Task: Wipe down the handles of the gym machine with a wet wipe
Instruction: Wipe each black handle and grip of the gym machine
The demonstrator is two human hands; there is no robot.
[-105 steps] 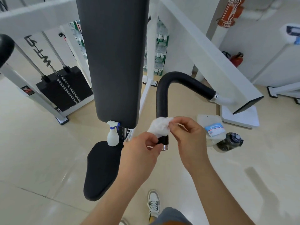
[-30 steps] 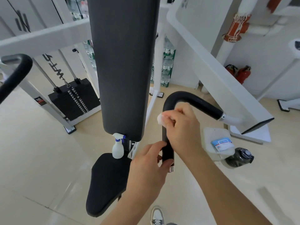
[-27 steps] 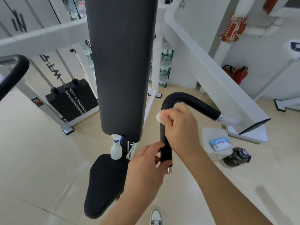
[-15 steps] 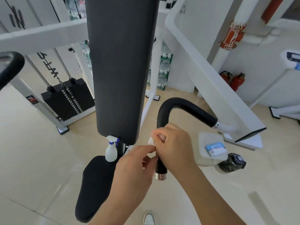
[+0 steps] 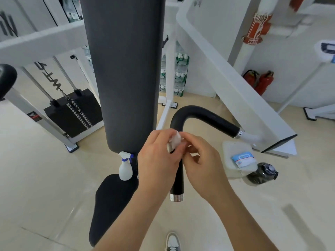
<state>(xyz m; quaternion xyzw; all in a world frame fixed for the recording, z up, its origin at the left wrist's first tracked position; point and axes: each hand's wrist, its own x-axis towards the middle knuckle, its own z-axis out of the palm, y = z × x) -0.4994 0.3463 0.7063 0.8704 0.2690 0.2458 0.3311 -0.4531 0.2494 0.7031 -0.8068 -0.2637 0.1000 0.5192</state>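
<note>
The gym machine's black padded handle (image 5: 204,118) curves down from a white arm to a chrome end cap (image 5: 176,198). In front of its upright part, both my hands meet on a small white wet wipe (image 5: 174,141). My left hand (image 5: 157,160) curls its fingers round the wipe from the left. My right hand (image 5: 203,165) pinches the wipe's right edge with its fingertips. The hands hide the middle of the upright grip. A second black handle (image 5: 6,79) shows at the far left edge.
The tall black back pad (image 5: 125,69) and seat (image 5: 112,205) stand left of the handle, with a white spray bottle (image 5: 125,169) on the seat. A wipes pack (image 5: 243,159) on a white container and a dark bottle (image 5: 262,175) sit right. A weight stack (image 5: 72,113) stands back left.
My right hand slid the wipe down from the handle's bend. My left hand let go of the lower grip and came up to take hold of the wipe too.
</note>
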